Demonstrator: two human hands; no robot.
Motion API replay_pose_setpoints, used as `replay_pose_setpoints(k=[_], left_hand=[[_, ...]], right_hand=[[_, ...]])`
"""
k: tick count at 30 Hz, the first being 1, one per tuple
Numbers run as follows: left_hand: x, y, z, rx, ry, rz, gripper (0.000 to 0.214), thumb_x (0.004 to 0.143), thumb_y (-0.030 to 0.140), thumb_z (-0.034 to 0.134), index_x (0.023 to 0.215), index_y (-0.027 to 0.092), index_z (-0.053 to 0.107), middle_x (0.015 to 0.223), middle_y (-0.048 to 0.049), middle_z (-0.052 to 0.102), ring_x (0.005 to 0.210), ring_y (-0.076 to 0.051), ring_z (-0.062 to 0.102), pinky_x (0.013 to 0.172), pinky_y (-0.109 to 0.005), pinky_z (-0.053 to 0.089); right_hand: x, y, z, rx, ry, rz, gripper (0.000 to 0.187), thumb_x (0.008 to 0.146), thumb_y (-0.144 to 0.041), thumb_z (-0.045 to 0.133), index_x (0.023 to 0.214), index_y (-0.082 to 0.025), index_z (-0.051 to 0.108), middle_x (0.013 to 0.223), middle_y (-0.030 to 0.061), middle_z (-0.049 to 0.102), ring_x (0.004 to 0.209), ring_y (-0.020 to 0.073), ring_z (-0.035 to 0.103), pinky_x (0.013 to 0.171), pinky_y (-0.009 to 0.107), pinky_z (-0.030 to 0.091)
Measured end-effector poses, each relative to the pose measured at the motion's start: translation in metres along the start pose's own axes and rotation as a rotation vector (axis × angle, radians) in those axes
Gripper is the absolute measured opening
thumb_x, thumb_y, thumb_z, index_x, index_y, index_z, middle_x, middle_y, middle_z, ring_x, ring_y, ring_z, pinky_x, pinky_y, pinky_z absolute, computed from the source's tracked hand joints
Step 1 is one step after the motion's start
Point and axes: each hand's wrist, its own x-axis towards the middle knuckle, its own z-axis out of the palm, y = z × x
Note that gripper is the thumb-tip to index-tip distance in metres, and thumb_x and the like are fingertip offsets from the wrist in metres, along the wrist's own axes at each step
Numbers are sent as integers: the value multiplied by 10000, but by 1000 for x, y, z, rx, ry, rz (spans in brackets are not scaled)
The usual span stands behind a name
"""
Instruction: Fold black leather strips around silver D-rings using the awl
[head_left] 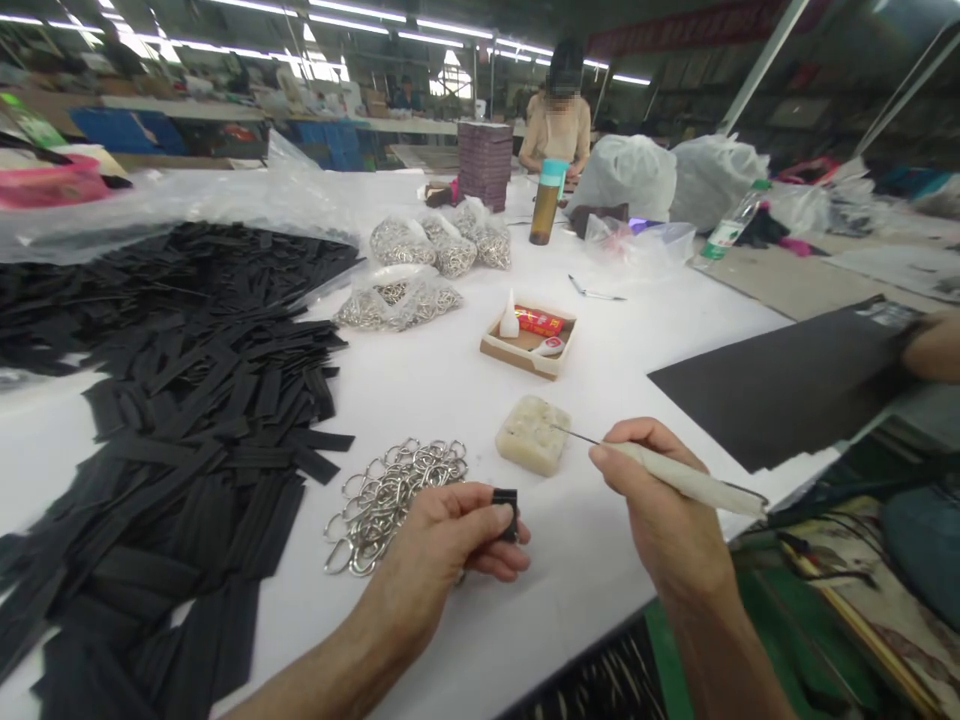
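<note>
My left hand (457, 535) pinches a small folded black strap piece (507, 512) between thumb and fingers. In my right hand (660, 500) is an awl-like tool (686, 478) with a pale handle and a thin metal shaft. Its tip meets the top of a pitted, cream-coloured block (534, 434), perhaps wax, lying on the table. Silver metal rings (390, 500) are heaped beside my left hand. Many more flat black strap pieces (217, 440) cover the table's left side.
Clear bags of metal rings (401, 300) lie behind the heap. A shallow box (525, 350) holds a red tube. Beyond it are a pen (596, 290) and a brown bottle (548, 205). At right, another person's hand (934, 350) is by a black sheet (780, 375).
</note>
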Motion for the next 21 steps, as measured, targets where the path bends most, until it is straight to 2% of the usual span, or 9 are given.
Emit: replay_pose_setpoints(k=[3, 6, 11, 16, 21], left_hand=[[6, -3, -2, 25, -15, -6, 203, 718, 295, 665, 697, 94, 687, 659, -76, 683, 556, -123, 620, 554, -189, 497], [7, -2, -4, 45, -24, -9, 209, 715, 301, 657, 690, 95, 683, 643, -75, 680, 552, -123, 614, 558, -193, 496], [7, 0, -7, 39, -31, -21, 190, 717, 284, 647, 696, 99, 682, 658, -71, 684, 552, -120, 608, 552, -189, 487], [8, 0, -10, 44, -32, -28, 202, 735, 292, 639, 695, 99, 681, 632, -69, 680, 543, -117, 602, 550, -183, 480], [10, 1, -10, 40, -32, -41, 206, 727, 301, 648, 688, 102, 681, 608, -65, 675, 544, -124, 606, 553, -189, 485]], right_hand=[[6, 3, 0, 44, 14, -14, 230, 694, -283, 771, 788, -170, 594, 585, -49, 458, 554, 94, 364, 503, 212, 277], [9, 9, 7, 43, 68, -85, 220, 748, -328, 722, 783, -167, 577, 546, -67, 395, 499, 81, 310, 473, 215, 239], [7, 13, 23, -191, 200, -219, 295, 848, -411, 588, 691, -177, 502, 549, -54, 409, 502, 95, 353, 463, 218, 288], [8, 7, 30, -393, 211, -255, 304, 871, -383, 546, 656, -177, 483, 507, -63, 402, 460, 86, 353, 433, 203, 295], [13, 6, 34, -462, 188, -265, 280, 861, -348, 551, 652, -182, 467, 490, -75, 349, 436, 82, 311, 403, 205, 244]])
